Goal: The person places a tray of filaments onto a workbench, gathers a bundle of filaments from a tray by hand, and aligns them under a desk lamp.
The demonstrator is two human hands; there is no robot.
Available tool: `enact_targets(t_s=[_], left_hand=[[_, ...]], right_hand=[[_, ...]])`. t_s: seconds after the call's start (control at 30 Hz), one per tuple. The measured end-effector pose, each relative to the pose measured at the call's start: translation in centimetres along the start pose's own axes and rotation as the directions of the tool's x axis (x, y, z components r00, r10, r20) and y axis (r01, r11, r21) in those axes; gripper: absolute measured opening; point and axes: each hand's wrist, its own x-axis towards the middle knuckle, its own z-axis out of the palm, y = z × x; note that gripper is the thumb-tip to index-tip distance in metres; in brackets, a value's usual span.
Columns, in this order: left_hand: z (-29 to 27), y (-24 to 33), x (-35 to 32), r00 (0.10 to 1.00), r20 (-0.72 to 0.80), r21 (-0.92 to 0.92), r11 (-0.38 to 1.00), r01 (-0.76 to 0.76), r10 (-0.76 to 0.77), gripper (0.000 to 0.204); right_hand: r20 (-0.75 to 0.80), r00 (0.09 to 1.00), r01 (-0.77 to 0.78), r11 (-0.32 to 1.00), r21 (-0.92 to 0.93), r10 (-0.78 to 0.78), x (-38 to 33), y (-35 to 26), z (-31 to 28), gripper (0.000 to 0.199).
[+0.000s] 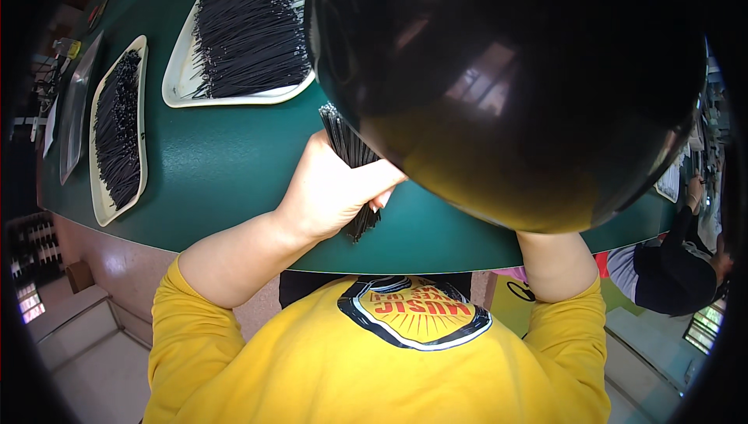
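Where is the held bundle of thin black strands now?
In the head view, just left of centre, the bundle is in the left hand, below the large white tray and beside the shiny black dome.

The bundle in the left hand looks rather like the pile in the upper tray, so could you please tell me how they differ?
The bundle of black strands is gripped in the left hand, while the pile of black strands lies in the upper pale tray. The bundle is slim and tightly gathered; the pile spreads broadly. Both consist of thin dark strands with some light tips.
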Motion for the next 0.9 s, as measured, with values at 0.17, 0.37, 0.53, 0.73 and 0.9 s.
enact_targets(t_s=[0.17, 0.37, 0.53, 0.73, 0.9], left_hand=[[0.3, 0.4, 0.0, 0.993, 0.023, -0.097, 0.988, 0.117, -0.115, 0.014], [0.3, 0.3, 0.0, 0.999, 0.032, 0.085, 0.996, 0.013, -0.016, 0.014], [0.4, 0.8, -0.2, 1.0, -0.018, 0.087, 0.996, 0.021, -0.019, 0.016], [1.0, 1.4, -0.3, 0.999, -0.052, 0.085, 0.996, -0.012, 0.016, 0.013], [0.9, 1.1, -0.5, 0.996, -0.059, 0.14, 0.989, -0.055, 0.064, 0.012]], right_hand=[[-0.015, 1.0, 0.009, 0.999, -0.033, -0.009, -0.1, -0.3, 0.3, 0.029], [-0.044, 0.998, 0.037, 0.974, -0.222, -0.047, 0.1, -1.1, 0.9, 0.028], [0.101, 0.987, 0.163, 0.728, -0.666, -0.129, 0.7, -3.1, 1.8, 0.027], [0.153, 0.982, 0.19, 0.597, -0.779, -0.113, 0.5, -3.4, 2.0, 0.025], [0.112, 0.986, 0.164, 0.569, -0.806, -0.127, 0.4, -3.4, 2.4, 0.018]])
